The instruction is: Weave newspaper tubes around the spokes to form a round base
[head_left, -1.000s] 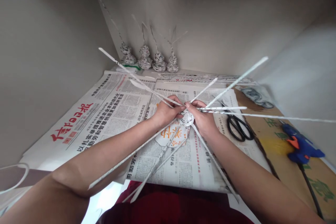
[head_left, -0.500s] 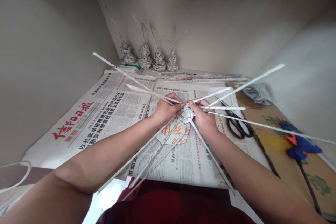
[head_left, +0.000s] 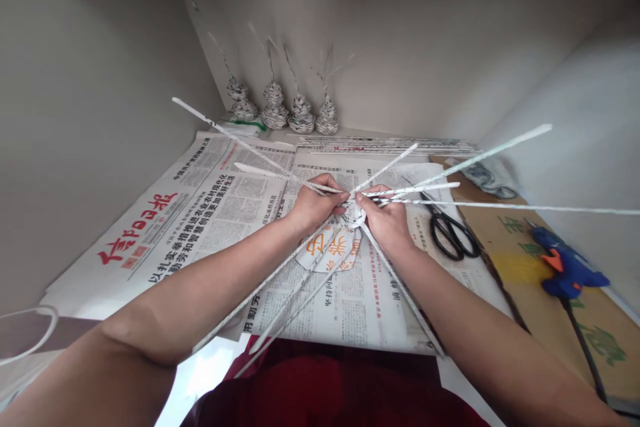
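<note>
Between my hands is a small woven newspaper piece (head_left: 356, 215), with several rolled paper sticks fanning out from it on all sides. My left hand (head_left: 320, 200) is closed at its left edge, thumb and fingers pinching the weave where sticks leave to the upper left. My right hand (head_left: 384, 212) pinches the right edge, with paper sticks (head_left: 430, 189) passing through and over its fingers. One long stick (head_left: 530, 205) runs far out to the right. Below the weave lies a round white card (head_left: 327, 250) with orange characters. The fingertips partly cover the weave.
Newspaper sheets (head_left: 200, 213) cover the table. Several woven paper gourds (head_left: 275, 107) stand along the back wall, near a bundle of paper sticks (head_left: 385, 146). On the right are black-handled scissors (head_left: 454, 237), a crumpled plastic bag (head_left: 484, 180) and a blue glue gun (head_left: 570, 267) on cardboard (head_left: 545, 333).
The long right-hand stick has swung up to nearly level. A shorter stick at the upper right now points more steeply upward. Both hands stay on the weave.
</note>
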Motion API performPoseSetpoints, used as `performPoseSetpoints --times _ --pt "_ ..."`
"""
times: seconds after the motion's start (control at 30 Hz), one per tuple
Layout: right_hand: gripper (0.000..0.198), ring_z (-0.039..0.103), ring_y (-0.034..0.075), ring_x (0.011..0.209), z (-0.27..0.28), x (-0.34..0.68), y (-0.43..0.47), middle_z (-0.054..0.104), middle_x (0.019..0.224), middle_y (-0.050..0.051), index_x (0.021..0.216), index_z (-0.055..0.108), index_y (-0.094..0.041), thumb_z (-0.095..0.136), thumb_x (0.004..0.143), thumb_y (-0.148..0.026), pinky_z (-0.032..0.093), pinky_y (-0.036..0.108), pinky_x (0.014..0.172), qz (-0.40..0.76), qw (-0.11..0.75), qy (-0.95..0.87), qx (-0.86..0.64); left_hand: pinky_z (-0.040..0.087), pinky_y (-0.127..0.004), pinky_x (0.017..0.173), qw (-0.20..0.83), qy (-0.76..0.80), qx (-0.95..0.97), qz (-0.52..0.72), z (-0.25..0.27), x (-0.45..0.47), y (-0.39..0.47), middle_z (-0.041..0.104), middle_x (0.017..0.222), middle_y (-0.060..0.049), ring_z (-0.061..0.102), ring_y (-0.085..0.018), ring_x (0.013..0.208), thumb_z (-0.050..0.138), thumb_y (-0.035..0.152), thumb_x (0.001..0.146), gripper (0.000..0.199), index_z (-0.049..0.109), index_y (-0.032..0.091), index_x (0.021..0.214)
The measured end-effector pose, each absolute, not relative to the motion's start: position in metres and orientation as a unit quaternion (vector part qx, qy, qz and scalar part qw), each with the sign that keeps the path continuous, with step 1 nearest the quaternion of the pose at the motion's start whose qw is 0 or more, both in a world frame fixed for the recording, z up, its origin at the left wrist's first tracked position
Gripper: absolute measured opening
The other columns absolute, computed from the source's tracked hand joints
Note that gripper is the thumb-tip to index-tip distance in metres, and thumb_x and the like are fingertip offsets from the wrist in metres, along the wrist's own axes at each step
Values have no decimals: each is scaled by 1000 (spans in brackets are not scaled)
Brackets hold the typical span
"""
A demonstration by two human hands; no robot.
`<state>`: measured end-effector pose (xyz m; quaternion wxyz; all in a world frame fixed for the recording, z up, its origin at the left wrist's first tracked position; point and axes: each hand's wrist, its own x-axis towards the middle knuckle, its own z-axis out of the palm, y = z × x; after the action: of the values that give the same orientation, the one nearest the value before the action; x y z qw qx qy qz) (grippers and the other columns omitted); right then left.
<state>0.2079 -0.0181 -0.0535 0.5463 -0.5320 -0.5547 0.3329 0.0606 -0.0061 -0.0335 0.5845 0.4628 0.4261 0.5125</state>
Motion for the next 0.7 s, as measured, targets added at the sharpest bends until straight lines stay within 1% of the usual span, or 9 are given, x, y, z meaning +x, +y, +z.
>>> performPoseSetpoints --times 0.13,0.3,0.47,0.57,0.63,0.7 --pt "22 57 17 64 -55 208 -16 61 67 1 72 61 -19 68 71 -41 44 30 63 355 546 -547 -526 53 -25 53 582 431 457 517 -34 61 -6 54 61 3 53 -10 58 82 30 49 38 49 16 61" --pt "25 58 17 67 -52 205 -17 64 72 2 80 65 -19 69 70 -42 44 30 64 381 543 -552 -505 53 -25 51 572 430 456 529 -34 61 -7 52 60 4 53 -10 57 80 27 52 35 48 16 60" --pt "28 57 16 65 -47 203 -21 64 68 1 71 64 -19 69 68 -46 43 29 64 340 530 -561 -536 54 -25 53 586 414 459 523 -32 61 -9 50 58 5 52 -8 54 78 22 57 30 50 15 63" --pt "28 56 15 61 -43 208 -20 63 64 0 69 64 -19 69 68 -46 43 28 62 340 519 -562 -547 54 -24 55 632 407 450 481 -29 57 -6 56 62 3 56 -8 56 78 20 58 26 55 13 68" --pt "28 55 15 59 -41 214 -16 62 62 0 68 63 -19 71 65 -46 42 28 59 348 518 -547 -558 54 -23 59 671 398 455 430 -27 52 -4 62 71 -1 60 -9 62 78 18 60 25 60 11 76" --pt "28 55 16 58 -39 221 -12 63 62 0 66 62 -19 74 62 -44 43 29 58 362 517 -534 -563 54 -22 64 702 376 468 383 -26 47 -1 67 81 -5 64 -11 69 78 13 61 29 64 10 86"
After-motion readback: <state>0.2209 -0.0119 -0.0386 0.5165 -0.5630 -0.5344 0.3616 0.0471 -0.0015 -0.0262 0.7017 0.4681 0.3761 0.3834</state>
